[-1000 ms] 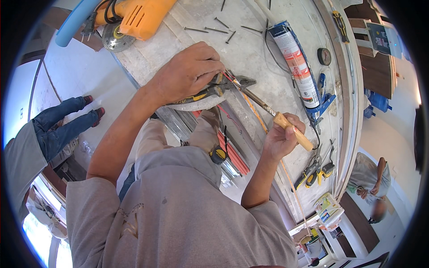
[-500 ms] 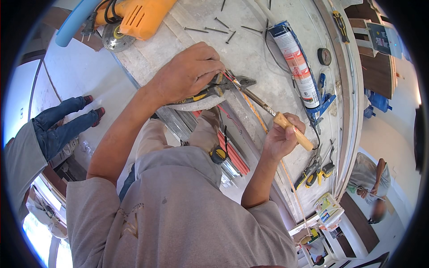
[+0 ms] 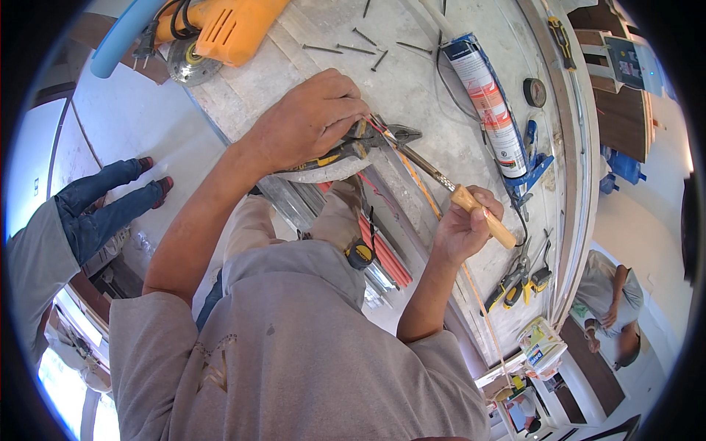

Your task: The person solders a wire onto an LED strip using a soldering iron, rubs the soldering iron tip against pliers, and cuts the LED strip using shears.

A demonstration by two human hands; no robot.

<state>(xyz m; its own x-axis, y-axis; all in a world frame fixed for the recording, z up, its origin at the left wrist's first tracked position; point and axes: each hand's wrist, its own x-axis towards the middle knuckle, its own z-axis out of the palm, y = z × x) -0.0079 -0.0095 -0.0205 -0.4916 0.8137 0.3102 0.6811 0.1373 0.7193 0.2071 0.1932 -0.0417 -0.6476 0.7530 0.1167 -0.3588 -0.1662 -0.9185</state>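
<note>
My right hand (image 3: 465, 228) is closed round the wooden handle of a soldering iron (image 3: 482, 215). The iron's metal shaft slants up and left, its tip end beside the jaws of yellow-and-black pliers (image 3: 403, 134) lying on the worktable (image 3: 294, 88). My left hand (image 3: 316, 121) is pinched above those pliers, holding what looks like a thin red wire (image 3: 373, 123) close to the iron's tip. Its fingertips cover part of the wire and the pliers' handles. An orange cord (image 3: 423, 187) runs along the table edge under the iron.
A caulking gun with a tube (image 3: 489, 106) lies at the right, near a round black tape roll (image 3: 534, 92). Screws (image 3: 355, 49) are scattered behind. An orange angle grinder (image 3: 239, 29) sits far left. More pliers (image 3: 511, 283) lie at right. Two people stand beyond the table.
My hands, the soldering iron and the pliers stay in place. At the far right, another person has shifted their arms and lowered a hand.
</note>
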